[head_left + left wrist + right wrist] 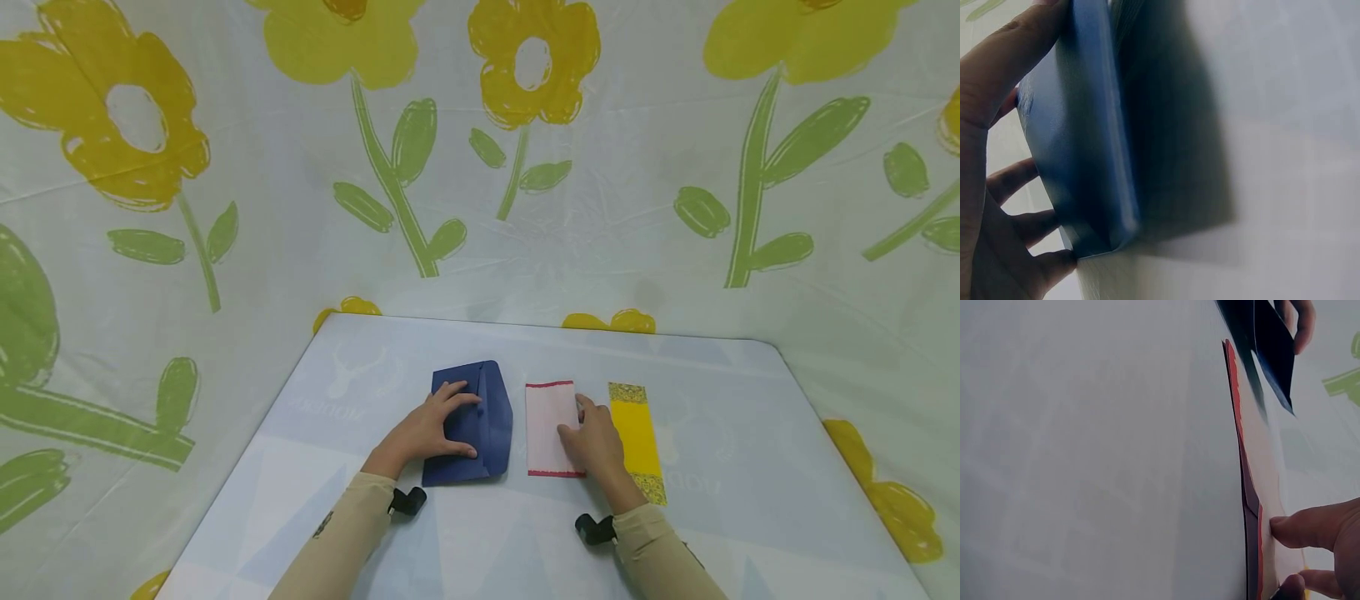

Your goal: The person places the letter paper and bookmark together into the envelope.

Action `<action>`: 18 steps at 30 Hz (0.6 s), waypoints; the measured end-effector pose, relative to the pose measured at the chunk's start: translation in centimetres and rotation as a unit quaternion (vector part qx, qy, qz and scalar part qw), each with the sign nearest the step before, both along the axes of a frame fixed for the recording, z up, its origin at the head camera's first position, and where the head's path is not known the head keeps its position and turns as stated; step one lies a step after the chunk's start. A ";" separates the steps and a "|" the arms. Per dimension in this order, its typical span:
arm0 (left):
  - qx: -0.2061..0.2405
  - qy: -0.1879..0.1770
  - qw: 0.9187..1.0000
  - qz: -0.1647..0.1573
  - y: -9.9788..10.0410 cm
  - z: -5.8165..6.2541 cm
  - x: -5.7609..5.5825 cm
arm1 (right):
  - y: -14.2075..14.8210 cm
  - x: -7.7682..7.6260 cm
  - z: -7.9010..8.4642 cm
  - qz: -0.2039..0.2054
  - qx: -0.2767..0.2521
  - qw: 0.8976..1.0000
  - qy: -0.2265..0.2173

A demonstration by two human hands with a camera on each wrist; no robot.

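My left hand (429,427) grips a dark blue envelope (495,421), its pointed flap open toward the right. In the left wrist view the thumb lies on one side of the envelope (1079,119) and the fingers on the other; the envelope stands tilted above the table with a shadow beside it. To its right lies a pale pink paper packet (547,425) with red ends. My right hand (602,446) pinches that packet's right side, thumb on its upper face. In the right wrist view a darker layer shows under the packet's pale face (1257,431).
A yellow paper strip (637,433) with glittery gold ends lies just right of my right hand. The pale patterned table (360,542) carries all of these. A flower-printed curtain (600,258) stands behind and around it.
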State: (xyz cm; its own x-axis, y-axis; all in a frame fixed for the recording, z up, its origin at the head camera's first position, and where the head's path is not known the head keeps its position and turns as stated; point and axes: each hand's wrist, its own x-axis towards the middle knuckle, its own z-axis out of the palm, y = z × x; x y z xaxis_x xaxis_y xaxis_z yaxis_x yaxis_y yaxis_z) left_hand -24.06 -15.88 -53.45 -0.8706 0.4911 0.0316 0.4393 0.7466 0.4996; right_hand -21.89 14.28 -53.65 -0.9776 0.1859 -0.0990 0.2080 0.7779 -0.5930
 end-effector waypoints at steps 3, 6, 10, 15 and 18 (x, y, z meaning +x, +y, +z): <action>0.001 -0.004 1.000 0.002 0.0 0.0 0.0 | -0.1 0.1 0.0 0.001 0.004 1.000 0.002; 0.001 -0.006 1.000 0.003 0.0 0.0 0.0 | -0.2 0.2 0.1 0.001 0.004 1.000 0.007; 0.002 -0.005 1.000 0.003 0.0 0.0 0.0 | -0.2 0.2 0.2 0.005 0.003 1.000 0.017; 0.003 -0.005 1.000 0.005 -0.1 0.0 0.1 | 0.0 0.1 0.1 0.018 0.004 0.999 0.029; 0.004 -0.005 1.000 0.004 0.0 0.0 0.0 | 0.1 0.1 0.0 0.025 0.004 0.999 0.031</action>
State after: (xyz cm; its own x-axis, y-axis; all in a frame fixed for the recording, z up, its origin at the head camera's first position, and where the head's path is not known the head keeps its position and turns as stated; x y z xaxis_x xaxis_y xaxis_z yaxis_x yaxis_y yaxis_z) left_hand -24.01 -15.92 -53.42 -0.8745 0.4842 0.0275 0.4288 0.7455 0.5103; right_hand -21.79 14.34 -53.64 -0.9899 0.1365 -0.0371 0.1315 0.7914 -0.5970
